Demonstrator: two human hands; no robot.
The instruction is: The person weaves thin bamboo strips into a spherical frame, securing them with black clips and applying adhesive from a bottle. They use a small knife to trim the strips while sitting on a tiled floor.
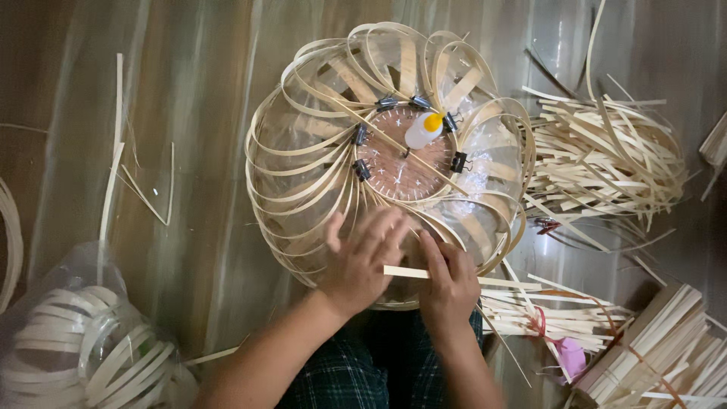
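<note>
At the far left, one clear plastic bag (72, 344) is lying on the floor, holding a coil of pale bamboo strips. Just beyond it, a few loose splints (115, 163) are scattered on the wooden floor (197, 113).

In the middle, one domed bamboo frame (386, 151) is sitting between the person's knees, its curved strips fanning out from a round woven disc (405, 155). Six black binder clips (361, 136) are gripping the disc's rim, as far as they can be counted, and one small white bottle with a yellow cap (424, 130) is lying on top.

The left hand (362, 261) is pressing flat on the frame's near edge, fingers spread. The right hand (448, 284) is pinching one flat bamboo strip (454, 277) against that same edge.

To the right, one loose heap of cut strips (606, 159) is crowding the frame, and two tied bundles (659, 348) are lying beside the right forearm.
</note>
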